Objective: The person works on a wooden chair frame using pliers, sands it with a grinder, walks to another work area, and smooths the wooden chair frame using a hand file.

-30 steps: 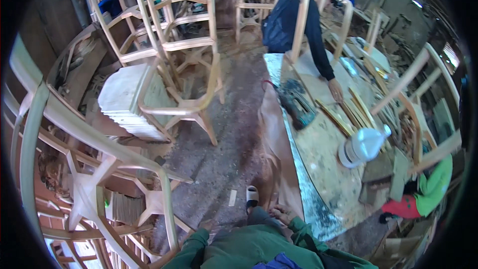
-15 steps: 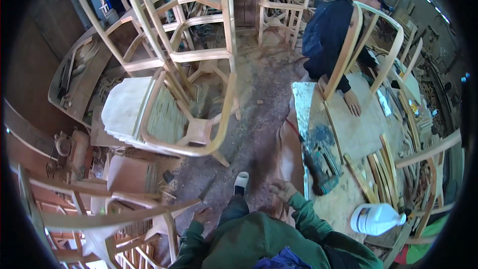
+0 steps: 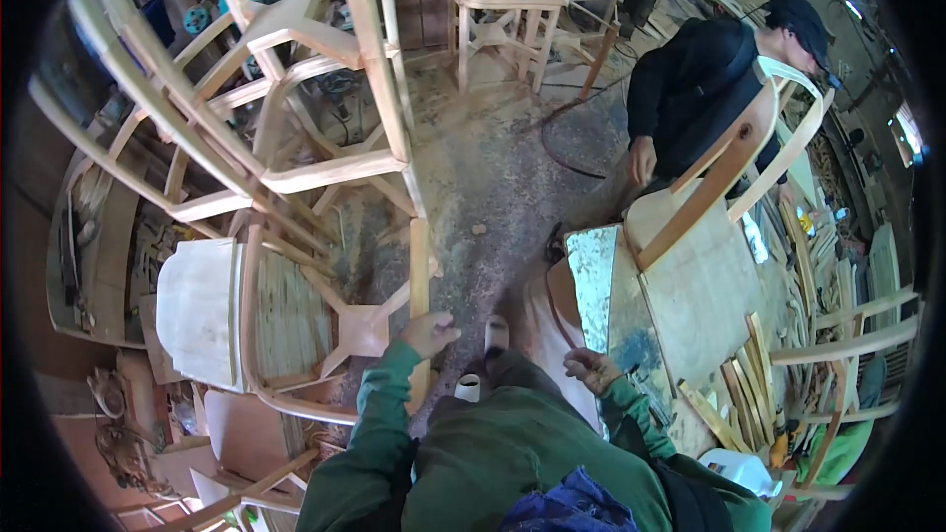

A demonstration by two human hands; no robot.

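My left hand (image 3: 430,334) is above the near rail of a pale wooden chair frame (image 3: 420,271). Its fingers are loosely bent, with nothing visible in them; whether it touches the wood I cannot tell. On the other side, my right hand (image 3: 592,371) hovers by the edge of the workbench (image 3: 631,320). Its fingers are half curled and apart, and I see nothing in them. Several stacked pale seat panels (image 3: 200,305) lie beside the chair frame.
A co-worker (image 3: 700,89) in dark clothes stands behind a chair back (image 3: 711,187) at the bench. Wood strips (image 3: 749,389) and a white jug (image 3: 744,471) are at right. More chair frames (image 3: 517,5) stand far off. A dark hose (image 3: 552,143) curves across the floor.
My view has shifted forward along the aisle. My left hand has risen to the chair frame. The co-worker has straightened up, one hand off the bench. The jug has slid toward the lower edge.
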